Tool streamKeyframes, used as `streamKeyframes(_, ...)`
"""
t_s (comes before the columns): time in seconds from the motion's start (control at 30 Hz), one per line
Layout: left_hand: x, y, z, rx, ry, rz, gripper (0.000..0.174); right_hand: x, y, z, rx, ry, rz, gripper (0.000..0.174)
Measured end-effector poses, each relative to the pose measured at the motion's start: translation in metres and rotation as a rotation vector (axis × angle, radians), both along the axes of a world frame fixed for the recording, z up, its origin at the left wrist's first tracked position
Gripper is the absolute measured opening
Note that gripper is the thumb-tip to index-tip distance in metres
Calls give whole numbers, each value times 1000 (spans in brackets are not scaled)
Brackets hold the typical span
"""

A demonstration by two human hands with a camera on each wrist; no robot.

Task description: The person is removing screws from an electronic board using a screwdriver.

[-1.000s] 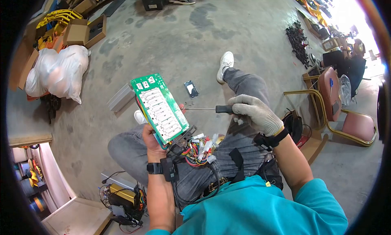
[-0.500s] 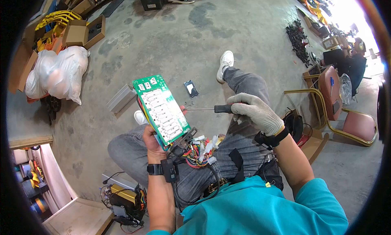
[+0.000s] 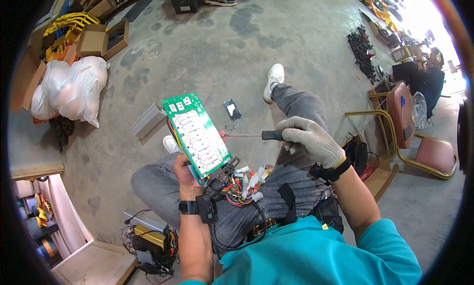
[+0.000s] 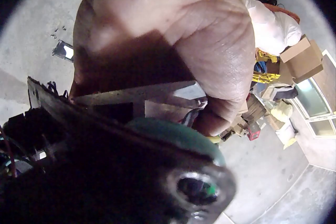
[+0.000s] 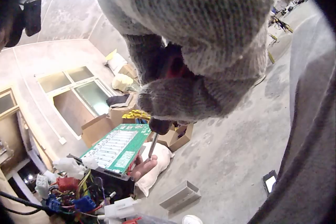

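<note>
My bare left hand (image 3: pixel 184 174) grips a dark-framed unit from below, with a green circuit board (image 3: pixel 195 132) facing up on it. White printed outlines cover much of the board. In the left wrist view, the palm and curled fingers wrap a metal edge (image 4: pixel 152 91) of the unit. My gloved right hand (image 3: pixel 313 142) holds a screwdriver (image 3: pixel 272 135) by its black handle. Its shaft points left, the tip at the board's right edge beside a left fingertip (image 3: pixel 223 136). A bundle of coloured wires (image 3: pixel 242 188) with white connectors hangs from the unit's near end, over my lap.
On the floor ahead lie a small black item with a white label (image 3: pixel 232 109) and a grey metal profile (image 3: pixel 148 120). White bags (image 3: pixel 74 87) and an open carton (image 3: pixel 103 39) stand left. A chair (image 3: pixel 399 117) is at right. Wired electronics (image 3: pixel 150 245) sit at lower left.
The board has shifted very slightly right and down in the head view. The gloved fingers have shifted a little on the screwdriver handle, and the tip stays at the board's right edge.
</note>
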State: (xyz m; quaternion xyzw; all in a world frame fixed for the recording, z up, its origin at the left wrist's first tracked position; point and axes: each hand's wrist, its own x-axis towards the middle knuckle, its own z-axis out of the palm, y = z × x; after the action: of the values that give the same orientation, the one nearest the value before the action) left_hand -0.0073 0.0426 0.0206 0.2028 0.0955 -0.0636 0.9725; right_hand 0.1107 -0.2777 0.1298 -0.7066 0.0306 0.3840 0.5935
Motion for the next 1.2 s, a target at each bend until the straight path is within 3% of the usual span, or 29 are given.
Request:
streamKeyframes(0.37,-1,-3,2,-28,21,17,101,-1,3,12,-79,-108,52,41)
streamKeyframes(0.53,-2,-1,-2,-56,23,14,100,-2,4,23,-225,-247,170,41)
streamKeyframes(0.87,-2,-2,2,-75,47,-38,104,-2,6,30,-241,-462,291,40)
streamKeyframes(1.07,-3,-4,1,-44,41,-28,104,-9,12,26,-285,-600,199,41)
streamKeyframes(1.2,-4,-3,-7,-84,35,-81,100,-13,22,34,-223,-460,73,37)
